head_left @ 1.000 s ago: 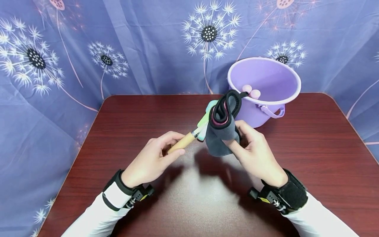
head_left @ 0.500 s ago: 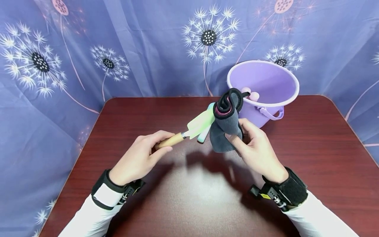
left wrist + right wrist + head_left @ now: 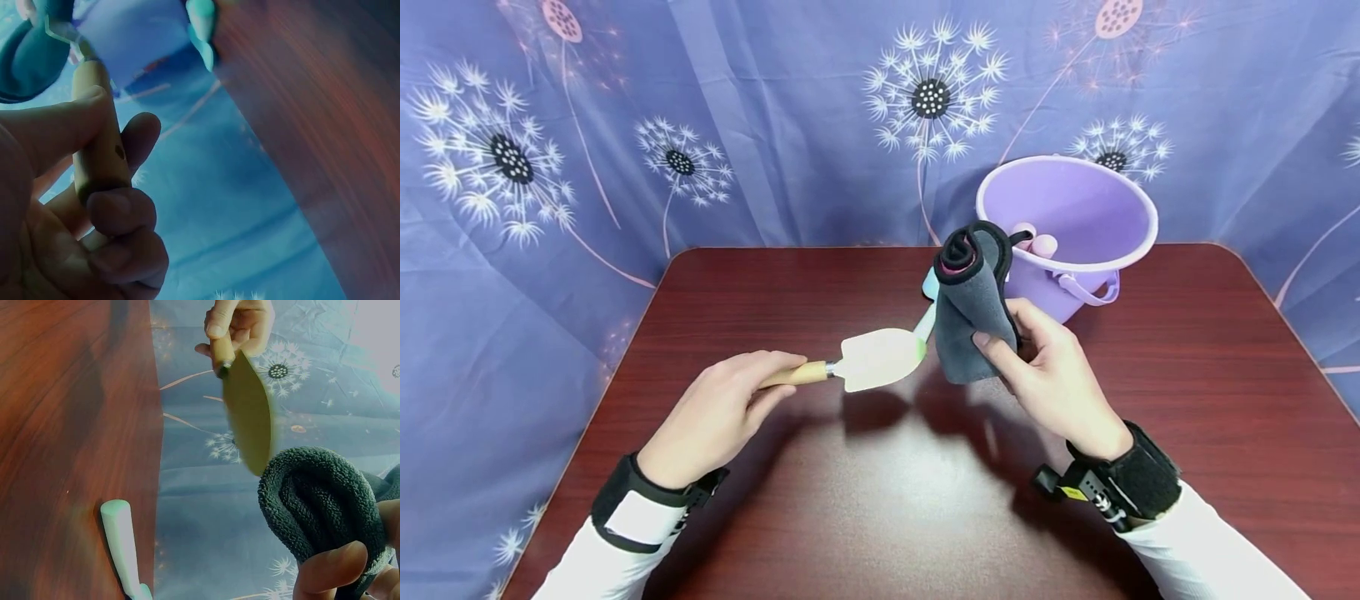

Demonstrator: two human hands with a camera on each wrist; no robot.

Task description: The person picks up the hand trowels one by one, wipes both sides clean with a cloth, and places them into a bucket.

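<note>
My left hand (image 3: 711, 417) grips the wooden handle (image 3: 100, 156) of a garden trowel (image 3: 882, 360). Its pale green blade points right, held above the table with its tip near the cloth. A grey cloth (image 3: 972, 333) with black edging, rolled at the top, is pinched between the thumb and fingers of my right hand (image 3: 1060, 375). In the right wrist view the blade's tip appears close to the folded cloth (image 3: 319, 506); touching or apart, I cannot tell. Behind the cloth lies a mint-coloured tool (image 3: 927, 323), partly hidden.
A purple bucket (image 3: 1138, 250) stands at the back right of the dark red wooden table (image 3: 760, 300). Two pink rounded ends (image 3: 1043, 245) show inside it. A blue curtain (image 3: 790, 125) with dandelion prints hangs behind the table.
My left hand has moved left and down, drawing the trowel away from the cloth, and its blade has turned from slanting upward to nearly level. My right hand with the cloth has barely moved.
</note>
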